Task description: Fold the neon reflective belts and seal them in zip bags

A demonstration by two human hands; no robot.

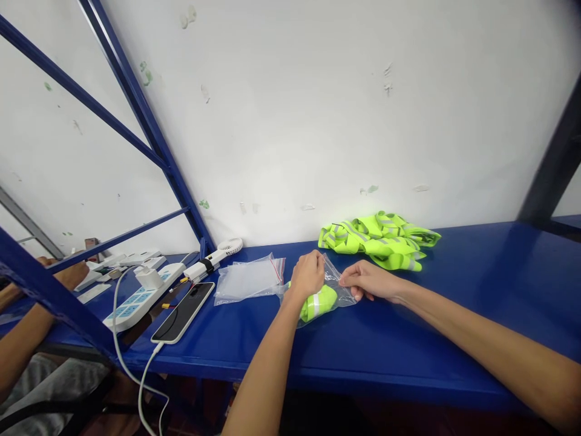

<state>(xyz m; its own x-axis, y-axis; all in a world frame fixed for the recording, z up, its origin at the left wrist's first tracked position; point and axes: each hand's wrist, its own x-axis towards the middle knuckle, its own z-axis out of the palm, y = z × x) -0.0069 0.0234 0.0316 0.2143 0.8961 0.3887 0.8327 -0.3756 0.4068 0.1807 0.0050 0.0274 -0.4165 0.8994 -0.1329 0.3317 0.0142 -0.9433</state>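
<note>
Forearms [263, 372] enter from bottom centre and lower right. Left hand [309, 274] curled tight on clear bag [333, 272], mid-frame; right hand [368, 281] pinching its right edge. Green cloth [321, 303] inside, just under left hand. Blue table [481, 297]; spare bags [249, 280] left of centre, phone [184, 312] lower left, green heap [374, 239] near white wall [318, 109].
</note>
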